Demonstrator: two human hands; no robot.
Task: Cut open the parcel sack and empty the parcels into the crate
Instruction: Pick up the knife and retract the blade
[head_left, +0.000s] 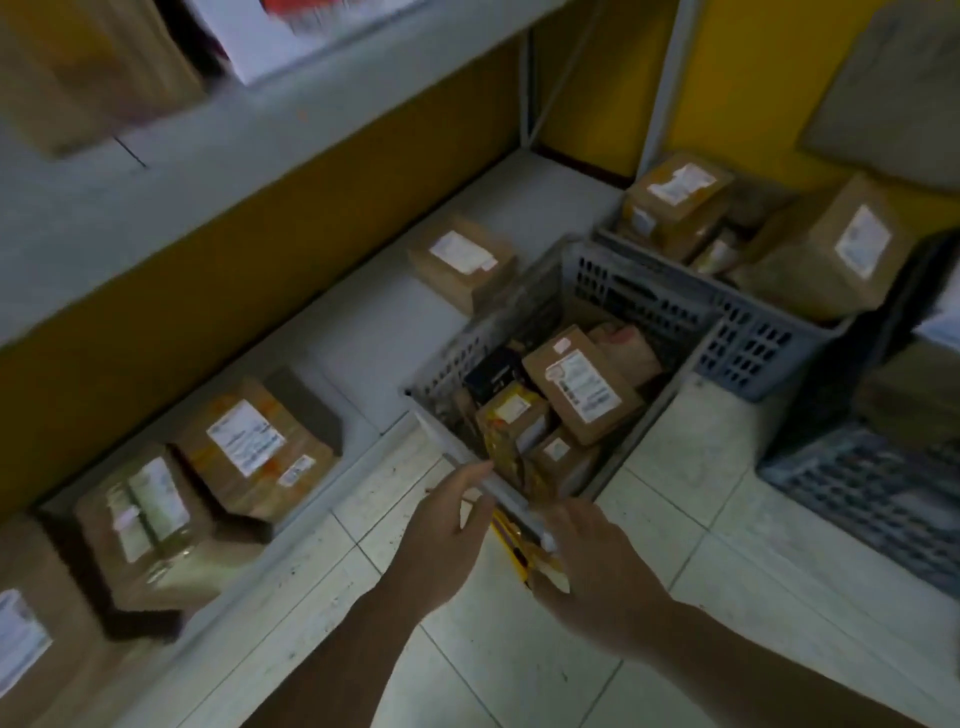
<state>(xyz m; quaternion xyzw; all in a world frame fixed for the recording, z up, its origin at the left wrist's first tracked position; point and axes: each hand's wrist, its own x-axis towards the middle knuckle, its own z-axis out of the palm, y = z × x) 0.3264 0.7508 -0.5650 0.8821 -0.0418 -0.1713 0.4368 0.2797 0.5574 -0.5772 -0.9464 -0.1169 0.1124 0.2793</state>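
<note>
At lower centre, my left hand (447, 525) pinches the crate (644, 296) rim; my right hand (592, 561) clasps a yellow cutter (511, 540) against it.

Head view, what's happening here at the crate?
A person stands over a grey crate on the tiled floor, already holding several brown parcels. The left hand and right hand meet at the crate's near rim. A yellow tool, possibly a cutter, shows between the hands; the blur hides which hand grips it. No sack is clearly visible. More labelled boxes sit on the low shelf to the left, and a second crate of boxes stands behind.
</note>
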